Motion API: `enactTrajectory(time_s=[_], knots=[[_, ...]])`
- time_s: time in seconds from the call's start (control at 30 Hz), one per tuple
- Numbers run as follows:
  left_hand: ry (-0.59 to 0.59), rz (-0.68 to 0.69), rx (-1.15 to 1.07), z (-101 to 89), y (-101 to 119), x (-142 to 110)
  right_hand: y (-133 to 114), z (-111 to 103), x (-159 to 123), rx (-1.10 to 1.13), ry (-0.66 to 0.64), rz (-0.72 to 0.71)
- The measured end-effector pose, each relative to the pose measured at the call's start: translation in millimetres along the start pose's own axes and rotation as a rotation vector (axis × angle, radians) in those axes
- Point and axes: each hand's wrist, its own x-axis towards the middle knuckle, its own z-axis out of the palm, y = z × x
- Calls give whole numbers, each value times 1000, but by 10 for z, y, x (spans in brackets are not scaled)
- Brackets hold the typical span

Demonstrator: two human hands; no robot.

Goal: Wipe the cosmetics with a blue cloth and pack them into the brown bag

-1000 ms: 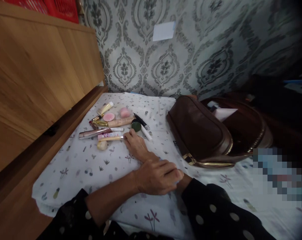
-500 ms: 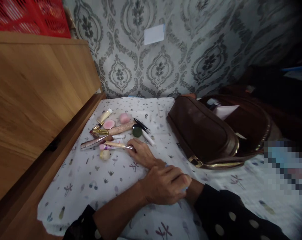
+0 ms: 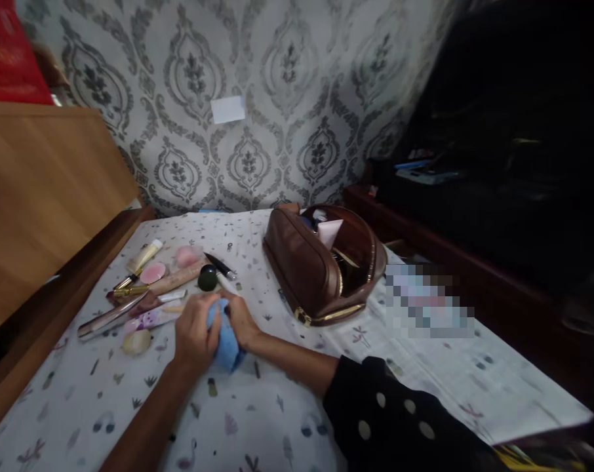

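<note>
Shifts L hand [image 3: 193,334] off R wrist since prev. frame, up to meet R hand [image 3: 242,322]. Clamps L fingers on blue cloth [image 3: 227,347], left of brown leather bag [image 3: 297,262]; curls R fingers against cloth, can't tell on what. Looks soft, light, prob. grippy, not fragile; best held by bunched middle.

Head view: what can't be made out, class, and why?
In the head view:
What the right hand holds: hidden by the left hand and blue cloth.
Bottom of the brown bag: hidden by its side and shadow.
Red container: cut off at left edge.
Item beside the bag: pixelated.
</note>
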Motion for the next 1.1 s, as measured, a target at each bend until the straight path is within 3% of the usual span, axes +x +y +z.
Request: enactTrajectory(time_s=[0.07,0.2,0.33,0.43,0.67,0.87,1.1], knots=[[-35,-23,42,19,-43,6,-52,-157,-120,-30,36,4],[-184,56,33,85,-43,-19,-108,-436,-371,-28,63,38],[-256,119,-10,119,-8,-58,-91,-619,-542,-63,75,2],[-294,74,-35,117,-20,-63,-70,-708,-596,-52,107,-13],[-345,-154,-46,115,-140,-101,-70,-811,-614,42,168,14],[-344,-361,-19,118,-257,-77,-131,-846,-613,110,132,89],[-304,-406,-28,113,-199,-7,-6,-786,-587,68,100,-34]])
